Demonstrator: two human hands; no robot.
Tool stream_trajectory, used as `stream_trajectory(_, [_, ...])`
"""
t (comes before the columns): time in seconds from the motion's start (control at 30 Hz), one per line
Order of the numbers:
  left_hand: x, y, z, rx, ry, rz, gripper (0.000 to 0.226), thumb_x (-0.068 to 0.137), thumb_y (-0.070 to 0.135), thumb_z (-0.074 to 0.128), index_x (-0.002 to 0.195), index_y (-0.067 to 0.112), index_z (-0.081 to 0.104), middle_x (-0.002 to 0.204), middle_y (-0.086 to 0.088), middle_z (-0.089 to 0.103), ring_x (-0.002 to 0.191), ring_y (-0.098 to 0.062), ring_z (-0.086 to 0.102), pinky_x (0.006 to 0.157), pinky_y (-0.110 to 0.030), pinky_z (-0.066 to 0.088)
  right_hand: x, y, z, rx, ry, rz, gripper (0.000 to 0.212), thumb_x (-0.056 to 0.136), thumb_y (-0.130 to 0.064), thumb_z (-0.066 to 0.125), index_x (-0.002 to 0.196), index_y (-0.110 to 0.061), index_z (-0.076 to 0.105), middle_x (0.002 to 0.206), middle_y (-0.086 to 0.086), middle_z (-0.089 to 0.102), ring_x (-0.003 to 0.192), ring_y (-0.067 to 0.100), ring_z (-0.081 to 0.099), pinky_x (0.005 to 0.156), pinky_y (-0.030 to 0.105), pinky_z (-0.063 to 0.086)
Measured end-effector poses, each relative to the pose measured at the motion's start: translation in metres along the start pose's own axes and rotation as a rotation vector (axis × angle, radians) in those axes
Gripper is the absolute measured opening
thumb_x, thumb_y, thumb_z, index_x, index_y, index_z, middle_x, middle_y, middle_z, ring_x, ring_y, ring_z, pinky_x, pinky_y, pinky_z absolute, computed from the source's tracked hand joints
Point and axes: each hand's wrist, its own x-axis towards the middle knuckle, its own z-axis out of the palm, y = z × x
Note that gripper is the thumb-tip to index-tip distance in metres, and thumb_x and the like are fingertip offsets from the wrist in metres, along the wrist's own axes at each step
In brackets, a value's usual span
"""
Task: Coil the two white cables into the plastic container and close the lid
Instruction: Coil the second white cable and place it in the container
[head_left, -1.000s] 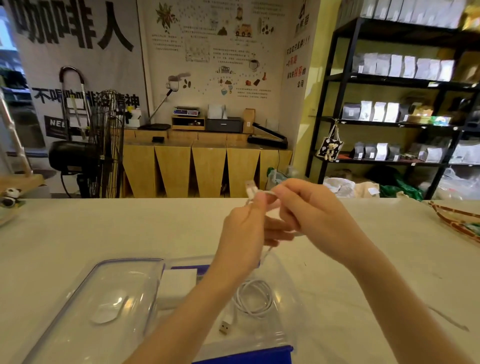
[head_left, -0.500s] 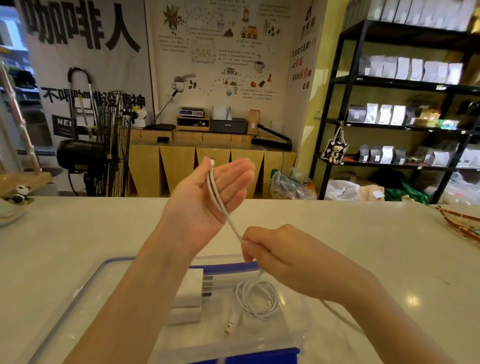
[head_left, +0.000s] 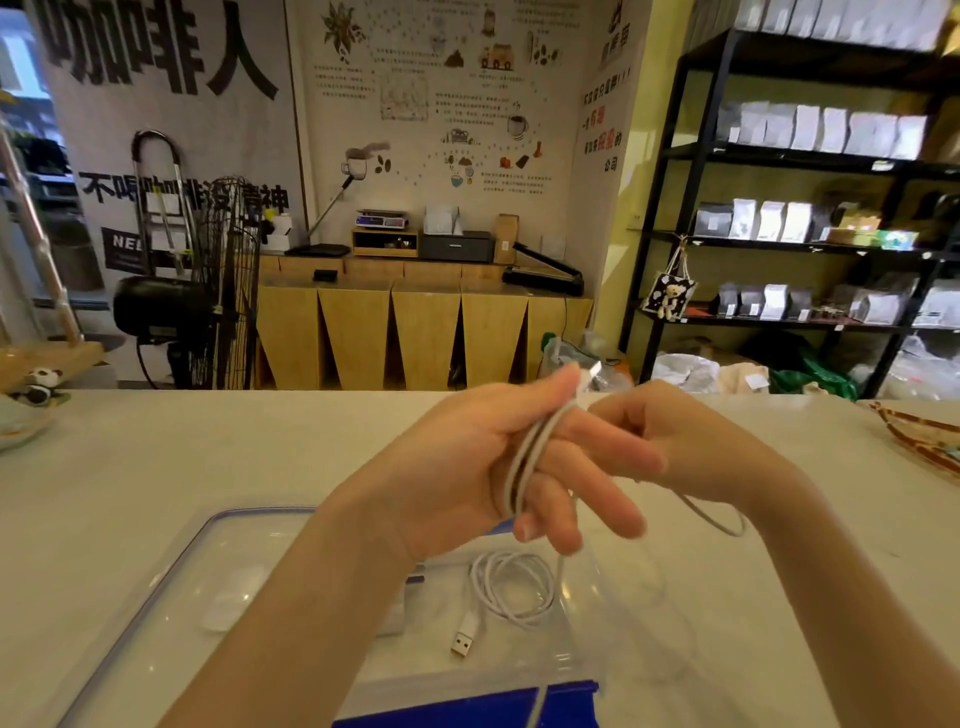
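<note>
The lid (head_left: 171, 587) lies flat on the left of the worktop (head_left: 156, 457), off the box (head_left: 566, 660). One cable (head_left: 511, 584) is already coiled inside the box. The other cable (head_left: 530, 452) is looped round the fingers of the left hand (head_left: 498, 457), which are spread wide. The right hand (head_left: 670, 441) is closed on that same cable just beside it, and the loose tail hangs below. To wind it well, I think the loops should stay the same size and not too tight. Then they slide off easily and fit in the box.
</note>
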Motion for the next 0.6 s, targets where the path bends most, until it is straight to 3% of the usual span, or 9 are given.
stream_trajectory(0.07, [0.004,-0.002,0.004,0.215,0.121,-0.085,0.057,0.091,0.044,0.028,0.098,0.000,0.064,0.061,-0.005,0.071,0.033,-0.006,0.053,0.041,-0.016,0.038,0.000,-0.002,0.002,0.005,0.111,-0.041,0.030,0.071,-0.034,0.061,0.071,-0.004,0.064,0.063,0.020,0.057,0.053,0.015,0.048,0.054,0.027,0.042])
stream_trajectory(0.13, [0.009,-0.004,0.004,0.383,0.254,-0.150,0.059,0.093,0.045,0.024,0.090,0.003,0.066,0.061,-0.006,0.071,0.028,-0.006,0.044,0.032,-0.012,0.032,0.000,-0.008,0.006,0.007,0.215,-0.069,0.021,0.078,-0.028,0.058,0.075,-0.008,0.064,0.066,0.013,0.062,0.058,0.012,0.053,0.056,0.023,0.045])
stream_trajectory(0.23, [0.014,-0.010,0.002,0.520,0.400,-0.131,0.060,0.094,0.044,0.023,0.072,0.007,0.065,0.052,-0.003,0.068,0.027,-0.008,0.040,0.033,-0.012,0.035,0.000,-0.016,0.010,0.064,0.253,-0.086,0.010,0.082,-0.020,0.057,0.077,-0.015,0.063,0.069,0.002,0.063,0.064,0.004,0.056,0.061,0.017,0.046])
stream_trajectory(0.33, [0.017,-0.016,-0.007,0.656,0.513,-0.076,0.056,0.094,0.043,0.023,0.074,0.012,0.064,0.053,0.000,0.068,0.030,-0.008,0.044,0.038,-0.013,0.039,-0.001,-0.020,0.011,0.126,0.277,-0.062,0.014,0.084,-0.015,0.052,0.081,-0.020,0.065,0.081,0.002,0.068,0.078,0.011,0.062,0.072,0.024,0.050])
stream_trajectory(0.43, [0.022,-0.019,-0.010,0.574,0.565,-0.010,0.044,0.095,0.040,0.023,0.087,0.020,0.061,0.052,0.008,0.067,0.035,0.000,0.053,0.043,-0.012,0.041,-0.002,-0.025,0.016,0.161,0.278,-0.090,0.019,0.085,-0.013,0.051,0.085,-0.024,0.065,0.066,-0.010,0.064,0.065,0.005,0.057,0.062,0.016,0.047])
stream_trajectory(0.5, [0.024,-0.020,-0.012,0.428,0.634,0.060,0.042,0.096,0.037,0.023,0.084,0.022,0.060,0.048,0.014,0.066,0.043,0.005,0.059,0.045,-0.008,0.045,-0.003,-0.031,0.022,0.194,0.247,-0.122,0.023,0.086,-0.011,0.050,0.093,-0.028,0.063,0.063,-0.016,0.061,0.061,0.003,0.055,0.058,0.011,0.046])
stream_trajectory(0.53, [0.024,-0.021,-0.014,0.349,0.652,0.086,0.043,0.096,0.037,0.024,0.085,0.022,0.063,0.055,0.014,0.069,0.052,0.005,0.063,0.050,-0.006,0.047,-0.003,-0.032,0.027,0.185,0.235,-0.138,0.025,0.086,-0.011,0.050,0.097,-0.030,0.061,0.065,-0.015,0.062,0.062,0.005,0.056,0.059,0.013,0.047])
stream_trajectory(0.6, [0.024,-0.022,-0.019,0.197,0.661,0.130,0.045,0.095,0.039,0.026,0.098,0.017,0.065,0.083,0.002,0.074,0.079,-0.005,0.069,0.073,-0.017,0.052,-0.004,-0.035,0.040,0.081,0.228,-0.188,0.027,0.087,-0.011,0.050,0.103,-0.030,0.057,0.066,-0.007,0.059,0.063,0.012,0.054,0.059,0.019,0.049])
